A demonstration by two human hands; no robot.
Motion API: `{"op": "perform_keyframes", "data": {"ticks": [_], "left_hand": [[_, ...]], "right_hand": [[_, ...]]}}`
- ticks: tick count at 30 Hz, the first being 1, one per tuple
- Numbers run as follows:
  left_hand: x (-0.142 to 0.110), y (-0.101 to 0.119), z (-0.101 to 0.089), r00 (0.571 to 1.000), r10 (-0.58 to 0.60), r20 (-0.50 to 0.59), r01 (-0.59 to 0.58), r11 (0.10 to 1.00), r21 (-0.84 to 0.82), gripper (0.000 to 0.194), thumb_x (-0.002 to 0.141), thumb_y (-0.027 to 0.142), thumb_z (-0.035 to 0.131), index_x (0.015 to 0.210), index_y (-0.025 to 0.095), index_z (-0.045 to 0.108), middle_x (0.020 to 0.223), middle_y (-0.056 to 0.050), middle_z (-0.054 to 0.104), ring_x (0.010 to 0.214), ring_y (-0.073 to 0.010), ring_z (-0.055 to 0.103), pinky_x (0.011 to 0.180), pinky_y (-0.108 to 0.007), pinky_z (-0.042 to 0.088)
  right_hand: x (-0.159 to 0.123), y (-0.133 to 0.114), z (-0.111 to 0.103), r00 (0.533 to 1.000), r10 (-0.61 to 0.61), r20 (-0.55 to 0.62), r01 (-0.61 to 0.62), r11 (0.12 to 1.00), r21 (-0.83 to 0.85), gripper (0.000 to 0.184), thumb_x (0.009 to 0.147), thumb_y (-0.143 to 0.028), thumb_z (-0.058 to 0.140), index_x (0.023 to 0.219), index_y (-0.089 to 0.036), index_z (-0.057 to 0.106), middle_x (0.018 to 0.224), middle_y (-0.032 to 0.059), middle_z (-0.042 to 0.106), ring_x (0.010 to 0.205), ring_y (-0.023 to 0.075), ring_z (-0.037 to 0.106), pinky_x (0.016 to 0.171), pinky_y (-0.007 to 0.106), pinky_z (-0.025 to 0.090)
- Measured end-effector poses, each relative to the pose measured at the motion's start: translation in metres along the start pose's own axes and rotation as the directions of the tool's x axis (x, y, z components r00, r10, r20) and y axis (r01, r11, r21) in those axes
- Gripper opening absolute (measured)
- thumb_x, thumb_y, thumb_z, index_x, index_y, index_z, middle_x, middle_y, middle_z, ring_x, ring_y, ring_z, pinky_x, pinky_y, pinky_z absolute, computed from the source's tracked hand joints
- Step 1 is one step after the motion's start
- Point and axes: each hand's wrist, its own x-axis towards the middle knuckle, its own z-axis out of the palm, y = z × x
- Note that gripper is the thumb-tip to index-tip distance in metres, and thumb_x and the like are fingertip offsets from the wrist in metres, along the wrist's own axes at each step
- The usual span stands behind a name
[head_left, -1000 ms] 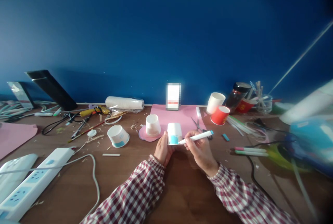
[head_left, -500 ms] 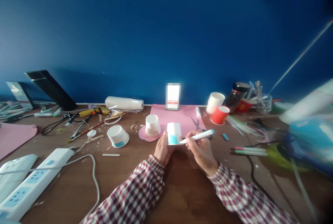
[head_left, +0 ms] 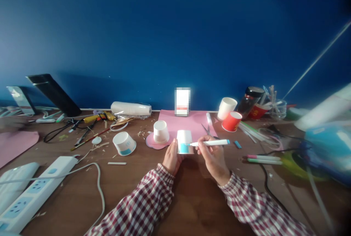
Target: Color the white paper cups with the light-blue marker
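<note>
My left hand (head_left: pixel 172 157) is closed on the lower left side of a white paper cup (head_left: pixel 184 136), which is upside down with a light-blue patch on its front. Between the fingers of my right hand (head_left: pixel 213 157) is a white marker (head_left: pixel 210 143) with a blue end; its tip meets the cup by the blue patch. Left of these, a second upturned paper cup (head_left: pixel 161 132) rests on a pink rounded paper piece (head_left: pixel 152 144). Farther left, another upturned cup (head_left: pixel 124 143) shows blue near its rim.
Pink paper (head_left: pixel 181 120) and scissors (head_left: pixel 207 130) lie behind my hands. At right are a red cup (head_left: pixel 231 122), a dark jar (head_left: pixel 250 100) and markers (head_left: pixel 264 159). A power strip (head_left: pixel 38 192) and cord lie at left. A blurred hand (head_left: pixel 13 122) shows at the far left.
The marker has turned nearer level and its tip has risen along the blue patch. The cup has shifted very slightly. A blurred hand has appeared at the far left.
</note>
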Motion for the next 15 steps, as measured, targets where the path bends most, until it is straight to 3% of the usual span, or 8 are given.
{"op": "perform_keyframes", "data": {"ticks": [6,15], "left_hand": [[0.0001,-0.0014,-0.0022,1.000,0.014,0.017,-0.014,1.000,0.021,0.044,0.083,0.056,0.064,0.089,0.012,0.064,0.085,-0.012,0.069,0.081,-0.0249,0.064,0.081,-0.044,0.053],[0.0015,-0.0006,-0.0018,0.999,0.001,0.038,-0.001,1.000,-0.010,0.054,0.079,0.063,0.064,0.091,0.011,0.066,0.086,-0.014,0.070,0.094,-0.0320,0.066,0.087,-0.048,0.052]], "right_hand": [[0.0010,0.0013,0.0001,1.000,0.001,-0.004,-0.001,1.000,-0.015,0.024,0.088,-0.042,0.063,0.082,-0.019,0.060,0.066,0.0003,0.065,0.059,0.0135,0.060,0.057,0.024,0.050],[0.0008,-0.0033,0.0011,1.000,-0.002,0.010,0.003,1.000,-0.012,0.024,0.087,-0.042,0.064,0.079,-0.019,0.059,0.063,0.0002,0.063,0.057,0.0138,0.059,0.054,0.024,0.049]]}}
